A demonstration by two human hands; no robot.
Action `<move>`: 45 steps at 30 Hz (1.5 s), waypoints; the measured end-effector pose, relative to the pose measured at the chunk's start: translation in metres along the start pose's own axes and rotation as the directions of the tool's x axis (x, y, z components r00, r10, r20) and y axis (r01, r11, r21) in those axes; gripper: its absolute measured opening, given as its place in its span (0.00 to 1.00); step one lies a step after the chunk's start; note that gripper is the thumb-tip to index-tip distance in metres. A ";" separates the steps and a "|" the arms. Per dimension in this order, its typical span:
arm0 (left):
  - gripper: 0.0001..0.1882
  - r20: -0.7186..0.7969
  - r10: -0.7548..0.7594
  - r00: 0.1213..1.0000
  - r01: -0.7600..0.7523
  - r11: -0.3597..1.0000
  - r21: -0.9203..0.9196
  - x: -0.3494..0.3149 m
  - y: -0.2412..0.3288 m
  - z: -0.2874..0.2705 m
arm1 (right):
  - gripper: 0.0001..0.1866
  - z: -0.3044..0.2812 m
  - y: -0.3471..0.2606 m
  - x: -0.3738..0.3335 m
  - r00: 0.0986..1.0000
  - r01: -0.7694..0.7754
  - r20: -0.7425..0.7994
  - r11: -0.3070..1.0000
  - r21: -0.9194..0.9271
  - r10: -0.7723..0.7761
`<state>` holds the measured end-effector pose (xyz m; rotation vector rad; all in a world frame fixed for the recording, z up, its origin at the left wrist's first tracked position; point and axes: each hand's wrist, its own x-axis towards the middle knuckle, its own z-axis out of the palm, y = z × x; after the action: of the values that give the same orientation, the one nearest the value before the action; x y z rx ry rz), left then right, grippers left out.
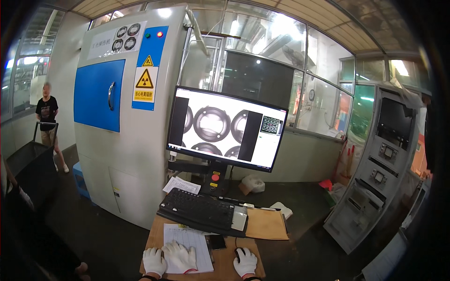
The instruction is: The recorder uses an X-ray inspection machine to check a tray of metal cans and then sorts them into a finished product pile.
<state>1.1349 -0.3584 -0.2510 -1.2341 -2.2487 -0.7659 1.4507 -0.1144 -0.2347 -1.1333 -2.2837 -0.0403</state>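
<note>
My left hand (154,262), in a white knit glove, rests on the wooden desk top (154,232) at the left edge of a printed form sheet (201,243). Its fingers lie forward and slightly bent, with nothing seen in them. Beside it, another white glove (179,256) with a red-edged cuff lies on the sheet; no arm shows in it. My right hand (245,263), also gloved in white, is over a dark computer mouse (240,253), fingers wrapped on it. A black phone-like object (217,241) sits between the sheet and the mouse.
Beyond my hands are a black keyboard (197,208), a brown envelope (267,224), papers (183,184) and a monitor (225,129) showing grey ring shapes. A tall cabinet (136,159) with a blue door stands left. A person (47,112) stands far left; a grey equipment rack (370,178) is right.
</note>
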 end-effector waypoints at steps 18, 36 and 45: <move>0.09 -0.098 -0.013 0.995 0.009 0.999 -0.043 0.012 -0.003 -0.010 | 0.29 0.015 -0.003 0.007 0.998 0.018 -0.053 0.999 -0.040 -0.020; 0.11 -0.107 0.092 0.990 -0.091 0.996 0.011 0.011 -0.001 -0.007 | 0.25 0.007 -0.002 0.006 1.000 0.008 -0.030 1.000 -0.005 -0.008; 0.12 -0.101 0.093 0.990 -0.093 0.996 0.009 0.011 0.001 -0.007 | 0.26 0.010 0.002 0.006 1.000 -0.004 -0.013 1.000 0.007 0.004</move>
<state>1.1313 -0.3560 -0.2390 -1.2591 -2.0953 -0.7700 1.4446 -0.1062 -0.2408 -1.1313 -2.2682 -0.0385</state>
